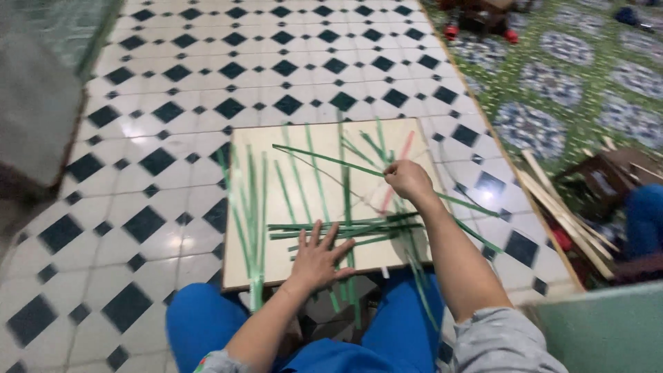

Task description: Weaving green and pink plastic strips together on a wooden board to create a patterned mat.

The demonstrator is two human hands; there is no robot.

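A pale wooden board (255, 148) rests over my lap, and several long green strips (248, 207) lie across it. My left hand (319, 257) presses flat, fingers spread, on a bundle of crossing green strips (359, 226) near the board's front edge. My right hand (409, 179) is closed around one green strip (324, 159) that runs up and to the left from it. A reddish strip (402, 153) lies just behind that hand.
The floor is white tile with dark diamond shapes (228, 69). A green patterned mat (552, 90) covers the right side, with a pile of pale sticks (566, 214) and a dark box (608, 176) on it. A red-wheeled object (483, 17) stands far back.
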